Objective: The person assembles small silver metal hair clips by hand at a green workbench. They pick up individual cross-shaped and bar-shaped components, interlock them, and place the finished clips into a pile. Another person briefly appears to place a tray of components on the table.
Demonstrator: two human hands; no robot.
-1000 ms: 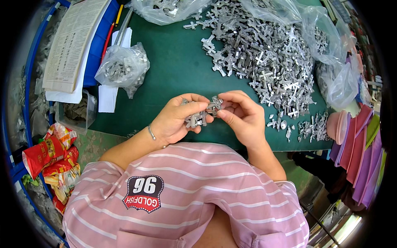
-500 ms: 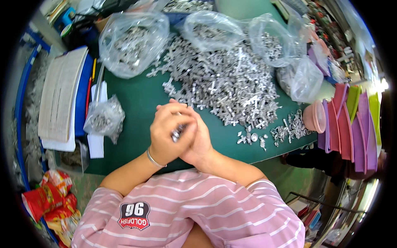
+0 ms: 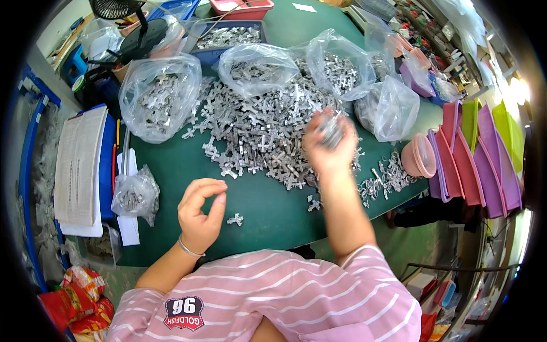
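Note:
My right hand (image 3: 330, 145) is over the right side of a large heap of small silver-coloured metal crosses (image 3: 256, 122). It is closed, palm up, around a cluster of metal crosses (image 3: 330, 131), smeared by motion. To the near left of the heap, my left hand (image 3: 200, 211) is held over the green table (image 3: 273, 216), fingers loosely bent and thumb apart, with nothing visible in it. Just right of that hand, a single small metal piece (image 3: 235, 219) lies on the table.
Clear plastic bags (image 3: 161, 102) of metal pieces line the heap's far side. A blue tray (image 3: 259, 25) of parts stands behind. At right are small metal rings and fittings (image 3: 393, 175), a pink cup (image 3: 419, 155) and coloured bins (image 3: 478, 154). Papers (image 3: 82, 165) lie at left.
My hands were clasped together at the table's near side; they have parted. The right moved forward and right over the heap, the left down and left. The view has shifted, showing more of the far side.

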